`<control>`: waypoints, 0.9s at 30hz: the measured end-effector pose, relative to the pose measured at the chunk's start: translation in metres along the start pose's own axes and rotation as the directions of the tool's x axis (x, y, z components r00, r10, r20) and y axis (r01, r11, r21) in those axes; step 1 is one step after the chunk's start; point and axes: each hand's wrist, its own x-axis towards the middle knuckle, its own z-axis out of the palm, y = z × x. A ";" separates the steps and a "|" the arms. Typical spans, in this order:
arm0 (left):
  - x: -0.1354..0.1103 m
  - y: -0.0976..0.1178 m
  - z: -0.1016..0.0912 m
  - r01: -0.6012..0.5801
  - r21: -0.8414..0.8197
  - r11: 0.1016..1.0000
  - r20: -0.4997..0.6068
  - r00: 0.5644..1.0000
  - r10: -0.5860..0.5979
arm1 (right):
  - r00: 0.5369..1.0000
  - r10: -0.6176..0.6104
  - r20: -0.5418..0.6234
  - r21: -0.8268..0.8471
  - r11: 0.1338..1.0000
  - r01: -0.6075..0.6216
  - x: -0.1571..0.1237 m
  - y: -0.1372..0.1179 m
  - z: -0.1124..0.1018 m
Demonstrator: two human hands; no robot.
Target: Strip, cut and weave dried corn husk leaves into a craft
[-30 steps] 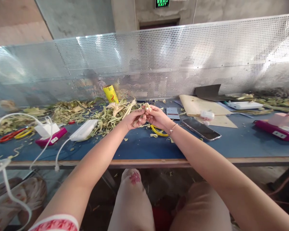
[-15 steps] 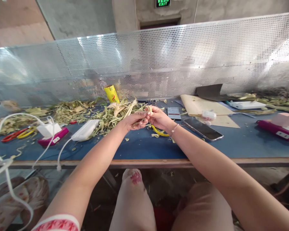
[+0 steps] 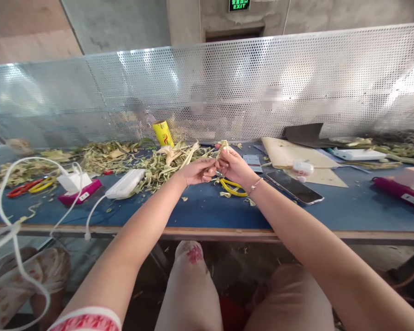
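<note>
Pale husk piece: one [image 3: 223,146], a small crumpled plant scrap, raised above the table at my right fingertips, ahead of me.
Right hand: mine [image 3: 232,162], thumb and fingers pinched together on the husk piece, with hardly any gap between them.
Left hand: mine [image 3: 199,171], fingers curled inward, tips beside those of the right; its grip is hidden, so I cannot tell whether it has hold of the lower end.
Lie of the piece: bunched end uppermost, just above my right thumb; the long axis seems to slope down and leftward toward my left fingertips, though the lower part is covered.
Nearer hand: the right, touching the piece; from the left, its bunched end lies up and to the right.
Husk heap: loose dry strips [image 3: 170,161], behind and to the left of my left hand, apart from the held piece.
Yellow-handled tool: one [image 3: 235,190], on the blue table [image 3: 207,214], just below my right hand; its working end is partly hidden.
Phone: one [image 3: 295,187], dark screen upward, to the right of my right wrist.
Yellow tube: one [image 3: 163,134], tilted, behind the heap.
</note>
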 end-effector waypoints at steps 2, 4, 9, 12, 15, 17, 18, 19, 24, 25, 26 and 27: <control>-0.001 0.000 0.001 0.019 0.014 1.000 0.003 1.000 -0.019 | 0.999 -0.028 -0.037 -0.014 1.000 0.028 0.000 -0.002 0.000; -0.001 -0.001 0.001 0.035 0.025 0.999 0.003 0.999 -0.035 | 0.996 -0.052 -0.073 -0.019 0.999 0.051 0.000 -0.005 -0.001; 0.000 -0.001 0.000 0.016 -0.017 1.000 0.010 1.000 -0.016 | 0.989 -0.080 -0.123 -0.003 0.997 0.081 0.002 -0.007 -0.006; 0.003 0.002 -0.003 -0.116 -0.150 0.982 -0.107 0.989 0.100 | 0.987 -0.019 -0.161 -0.015 1.000 0.017 0.004 -0.005 -0.011; 0.007 0.007 -0.011 -0.321 -0.251 0.913 -0.364 0.905 0.219 | 0.983 0.065 -0.174 0.024 0.998 -0.062 0.006 -0.002 -0.015; 0.009 0.010 -0.019 -0.447 -0.240 0.862 -0.593 0.770 0.234 | 0.978 0.119 -0.174 0.069 0.992 -0.108 0.007 -0.001 -0.017; 0.010 0.011 -0.023 -0.493 -0.214 0.843 -0.697 0.682 0.222 | 0.975 0.140 -0.170 0.086 0.988 -0.127 0.007 -0.001 -0.017; 0.011 0.011 -0.028 -0.524 -0.185 0.832 -0.778 0.595 0.202 | 0.974 0.156 -0.165 0.096 0.985 -0.141 0.007 -0.002 -0.017; 0.013 0.010 -0.051 -0.537 0.010 0.843 -0.931 0.304 0.204 | 0.969 0.199 -0.146 0.118 0.976 -0.183 0.005 -0.005 -0.013; 0.014 0.009 -0.055 -0.531 0.038 0.847 -0.938 0.272 0.213 | 0.967 0.207 -0.150 0.127 0.974 -0.189 0.004 -0.005 -0.013; 0.014 0.009 -0.059 -0.521 0.036 0.853 -0.930 0.294 0.218 | 0.964 0.215 -0.154 0.136 0.971 -0.194 0.004 -0.005 -0.012; 0.014 0.008 -0.063 -0.511 0.023 0.859 -0.915 0.336 0.225 | 0.963 0.220 -0.156 0.144 0.970 -0.198 0.004 -0.006 -0.011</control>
